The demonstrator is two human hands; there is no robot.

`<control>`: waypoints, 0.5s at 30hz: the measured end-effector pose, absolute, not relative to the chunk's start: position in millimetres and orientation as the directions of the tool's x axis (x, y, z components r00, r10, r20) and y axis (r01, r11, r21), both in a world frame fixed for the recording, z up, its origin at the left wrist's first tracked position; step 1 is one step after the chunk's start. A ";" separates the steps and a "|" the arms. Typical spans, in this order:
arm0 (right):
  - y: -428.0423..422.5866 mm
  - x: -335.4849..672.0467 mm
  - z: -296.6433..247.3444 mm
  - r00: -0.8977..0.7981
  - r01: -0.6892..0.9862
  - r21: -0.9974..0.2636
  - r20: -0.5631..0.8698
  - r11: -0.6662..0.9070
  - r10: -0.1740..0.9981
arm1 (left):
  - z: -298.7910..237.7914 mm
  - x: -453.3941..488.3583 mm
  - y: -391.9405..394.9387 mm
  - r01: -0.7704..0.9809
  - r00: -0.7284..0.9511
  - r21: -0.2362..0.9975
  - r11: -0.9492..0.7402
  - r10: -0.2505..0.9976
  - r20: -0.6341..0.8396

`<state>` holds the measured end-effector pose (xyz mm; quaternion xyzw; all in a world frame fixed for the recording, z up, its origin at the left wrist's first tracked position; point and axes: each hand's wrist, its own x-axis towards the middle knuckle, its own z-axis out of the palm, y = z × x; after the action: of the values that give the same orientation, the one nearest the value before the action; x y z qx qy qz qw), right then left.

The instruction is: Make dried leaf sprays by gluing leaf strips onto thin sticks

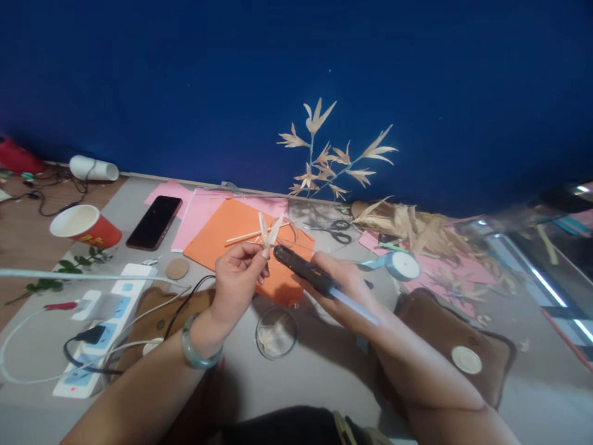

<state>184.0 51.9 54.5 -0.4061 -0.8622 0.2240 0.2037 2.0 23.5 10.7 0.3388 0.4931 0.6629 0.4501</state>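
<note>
My left hand (239, 272) pinches the base of a small corn husk flower (269, 232), its pale pointed petals standing up above the fingers. Wrapped round a black hot glue gun (308, 272), my right hand (349, 281) holds its nozzle at the flower's base; whether they touch I cannot tell. A whitish glue stick (356, 306) sticks out of the gun's rear. Under both hands lies orange paper (210, 247). Below them, a round clear dish (277, 334) holds pale husk pieces. Behind, a branch of finished husk flowers (324, 157) stands against the blue wall.
Black scissors (340, 232), a blue ribbon roll (403, 266) and dry corn husks (407, 225) lie to the right. A power strip (106, 334) with cables, a phone (154, 222) and a red paper cup (88, 225) are at left. A brown cushion-like pouch (449, 340) lies beneath my right forearm.
</note>
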 end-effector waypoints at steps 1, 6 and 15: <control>51.8 184.0 54.9 -0.584 0.611 -0.549 0.174 0.570 0.793 | 10.7 2.0 23.5 -0.265 -0.365 0.958 -0.108 0.931 0.004; 51.1 183.6 56.7 -0.592 0.613 -0.550 0.155 0.567 0.791 | 9.4 1.8 23.2 -0.261 -0.365 0.959 -0.113 0.931 0.010; 51.2 184.3 56.1 -0.571 0.614 -0.572 0.154 0.544 0.807 | 13.8 2.1 22.1 -0.271 -0.363 0.958 -0.087 0.932 -0.018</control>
<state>184.3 51.2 56.1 -0.4158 -0.8544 0.2350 0.2045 2.1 22.1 13.8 0.3316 0.4977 0.6586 0.4567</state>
